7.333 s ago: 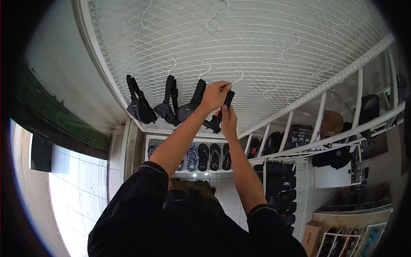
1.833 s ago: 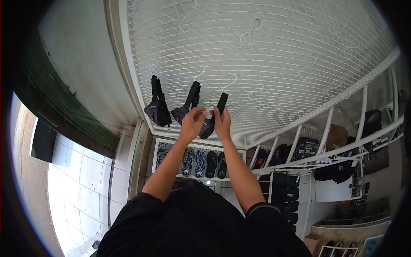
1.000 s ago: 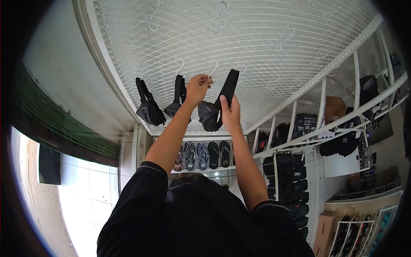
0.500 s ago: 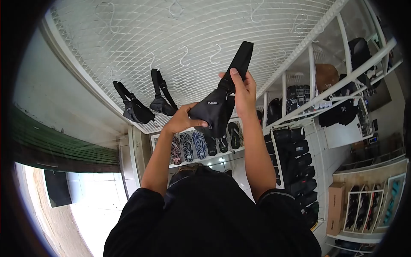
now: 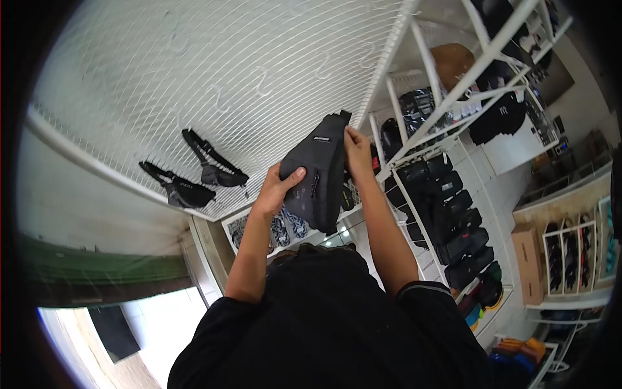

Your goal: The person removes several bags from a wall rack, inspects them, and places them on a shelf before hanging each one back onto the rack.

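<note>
A black sling bag [image 5: 316,170] with a small white label and a front zip is held up before me, its front facing me. My left hand [image 5: 275,191] grips its left edge, thumb across the front. Along the upper right edge, my right hand [image 5: 358,154] is closed on the bag, with its fingers mostly hidden behind. Two smaller black bags, a nearer one [image 5: 223,174] and a farther-left one [image 5: 188,194], hang by their straps on the white mesh panel [image 5: 142,84] to the left.
White S-hooks [image 5: 262,82] hang on the mesh. Patterned flip-flops [image 5: 280,230] stand on a low rack below. A white rail frame [image 5: 447,97] rises at the right, near rows of black bags [image 5: 461,223]. A cardboard box [image 5: 528,262] stands farther right.
The bag has turned and come lower, now showing its front broadside. My right hand has moved down from the strap to the bag's upper edge. The view has swung to the right.
</note>
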The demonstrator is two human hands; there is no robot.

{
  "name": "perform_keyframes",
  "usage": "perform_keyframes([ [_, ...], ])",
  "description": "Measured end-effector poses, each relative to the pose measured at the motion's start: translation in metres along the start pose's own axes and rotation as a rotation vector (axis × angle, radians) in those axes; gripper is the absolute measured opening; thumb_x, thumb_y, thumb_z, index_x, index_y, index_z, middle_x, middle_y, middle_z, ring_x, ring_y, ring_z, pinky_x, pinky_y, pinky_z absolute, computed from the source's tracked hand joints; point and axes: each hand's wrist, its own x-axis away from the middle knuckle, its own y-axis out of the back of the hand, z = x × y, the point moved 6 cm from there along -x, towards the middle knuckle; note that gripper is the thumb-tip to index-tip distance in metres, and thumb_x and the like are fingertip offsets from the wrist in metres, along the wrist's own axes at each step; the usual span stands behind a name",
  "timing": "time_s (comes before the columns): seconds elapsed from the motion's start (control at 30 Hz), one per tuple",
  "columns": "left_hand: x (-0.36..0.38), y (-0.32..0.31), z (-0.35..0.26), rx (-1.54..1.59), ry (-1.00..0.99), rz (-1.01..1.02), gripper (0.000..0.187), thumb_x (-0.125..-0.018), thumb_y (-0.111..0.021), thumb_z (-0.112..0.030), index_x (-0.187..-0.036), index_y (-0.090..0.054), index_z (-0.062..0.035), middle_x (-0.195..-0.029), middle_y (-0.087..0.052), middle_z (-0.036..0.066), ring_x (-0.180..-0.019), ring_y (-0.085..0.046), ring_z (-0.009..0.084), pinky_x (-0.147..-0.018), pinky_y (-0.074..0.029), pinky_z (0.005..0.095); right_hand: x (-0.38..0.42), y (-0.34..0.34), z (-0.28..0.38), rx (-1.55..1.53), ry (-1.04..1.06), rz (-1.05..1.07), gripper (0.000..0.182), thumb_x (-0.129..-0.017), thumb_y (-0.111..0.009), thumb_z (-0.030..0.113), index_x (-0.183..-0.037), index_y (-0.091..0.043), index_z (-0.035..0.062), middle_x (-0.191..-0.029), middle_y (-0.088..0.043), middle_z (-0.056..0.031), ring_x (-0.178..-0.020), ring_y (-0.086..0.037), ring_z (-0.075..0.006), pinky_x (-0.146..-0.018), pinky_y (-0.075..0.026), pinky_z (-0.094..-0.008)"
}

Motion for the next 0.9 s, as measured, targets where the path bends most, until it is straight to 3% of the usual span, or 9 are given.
perform_keyframes([
  [0.1, -0.013, -0.023, 0.005, 0.049, 0.032, -0.037, 0.045, -0.088, -0.077, -0.022, -0.117, -0.061, 0.0078, -0.106, -0.069, 0.013, -0.092, -0.066, 0.0180, -0.082, -0.056, 0.0315, 0.035, 0.015, 0.040, 0.110, -0.094, 0.008, 0.033, -0.102, -0.053, 0.024, -0.103, -0.067, -0.0052, -0.081, -0.063, 0.0031, -0.072, -0.054, -0.0040, -0.059, -0.042, -0.0209],
  [0.17, -0.030, -0.035, 0.020, 0.049, 0.074, -0.046, 0.046, -0.088, -0.077, -0.024, -0.118, -0.061, 0.0070, -0.108, -0.068, 0.013, -0.092, -0.067, 0.0188, -0.083, -0.055, 0.0314, 0.043, 0.039, 0.014, 0.111, -0.130, 0.040, 0.038, -0.104, -0.049, 0.032, -0.104, -0.067, -0.0012, -0.087, -0.062, 0.0014, -0.085, -0.054, -0.0070, -0.077, -0.044, -0.0241],
  [0.27, -0.049, -0.053, 0.046, 0.027, 0.114, -0.162, 0.044, -0.090, -0.075, -0.027, -0.118, -0.062, 0.0041, -0.108, -0.069, 0.011, -0.091, -0.067, 0.0192, -0.083, -0.055, 0.0311, 0.060, 0.073, 0.007, 0.098, -0.098, 0.060, 0.043, -0.104, -0.049, 0.041, -0.107, -0.066, 0.0008, -0.086, -0.059, 0.0028, -0.080, -0.051, -0.0058, -0.072, -0.044, -0.0240],
  [0.37, -0.066, -0.096, 0.071, 0.122, 0.250, -0.001, 0.041, -0.093, -0.071, -0.025, -0.120, -0.062, 0.0033, -0.109, -0.069, 0.013, -0.094, -0.068, 0.0214, -0.082, -0.056, 0.0340, 0.080, 0.122, 0.002, 0.296, -0.197, 0.014, 0.056, -0.096, -0.062, 0.048, -0.119, -0.062, -0.0024, -0.108, -0.066, -0.0096, -0.100, -0.060, -0.0168, -0.087, -0.048, -0.0302],
  [0.4, -0.072, -0.113, 0.080, 0.120, 0.266, 0.033, 0.041, -0.093, -0.071, -0.025, -0.120, -0.062, 0.0033, -0.109, -0.069, 0.013, -0.094, -0.068, 0.0214, -0.082, -0.056, 0.0340, 0.088, 0.141, -0.009, 0.337, -0.205, -0.048, 0.055, -0.093, -0.070, 0.040, -0.125, -0.058, -0.0036, -0.114, -0.065, -0.0077, -0.106, -0.058, -0.0135, -0.094, -0.046, -0.0279],
  [0.43, -0.077, -0.126, 0.093, 0.131, 0.297, 0.027, 0.041, -0.093, -0.071, -0.026, -0.120, -0.062, 0.0030, -0.110, -0.069, 0.013, -0.095, -0.068, 0.0222, -0.083, -0.056, 0.0345, 0.097, 0.152, 0.016, 0.397, -0.234, -0.062, 0.076, -0.078, -0.084, 0.041, -0.132, -0.054, -0.0052, -0.123, -0.063, -0.0148, -0.113, -0.059, -0.0195, -0.099, -0.045, -0.0308],
  [0.5, -0.098, -0.153, 0.121, 0.128, 0.349, 0.049, 0.041, -0.094, -0.070, -0.026, -0.121, -0.062, 0.0028, -0.111, -0.069, 0.013, -0.096, -0.068, 0.0231, -0.084, -0.056, 0.0350, 0.109, 0.183, 0.020, 0.516, -0.364, 0.009, 0.092, -0.066, -0.092, 0.040, -0.134, -0.052, -0.0062, -0.125, -0.062, -0.0186, -0.114, -0.061, -0.0237, -0.101, -0.045, -0.0335],
  [0.7, -0.128, -0.241, 0.226, 0.100, 0.468, 0.184, 0.054, -0.095, -0.068, -0.032, -0.132, -0.053, 0.0050, -0.125, -0.063, 0.015, -0.112, -0.061, 0.0219, -0.098, -0.047, 0.0322, 0.143, 0.303, 0.002, 0.454, -0.452, -0.282, 0.099, -0.056, -0.093, 0.049, -0.128, -0.057, -0.0086, -0.118, -0.066, -0.0231, -0.108, -0.065, -0.0282, -0.097, -0.049, -0.0353],
  [0.9, -0.135, -0.282, 0.324, -0.315, 0.691, 0.203, 0.042, -0.095, -0.063, -0.039, -0.129, -0.057, -0.0144, -0.123, -0.062, 0.005, -0.110, -0.059, 0.0173, -0.091, -0.045, 0.0333, 0.134, 0.431, -0.025, 0.608, -0.694, -0.658, 0.117, -0.055, -0.088, 0.060, -0.138, -0.046, -0.0120, -0.130, -0.059, -0.0287, -0.118, -0.062, -0.0324, -0.097, -0.049, -0.0360],
])
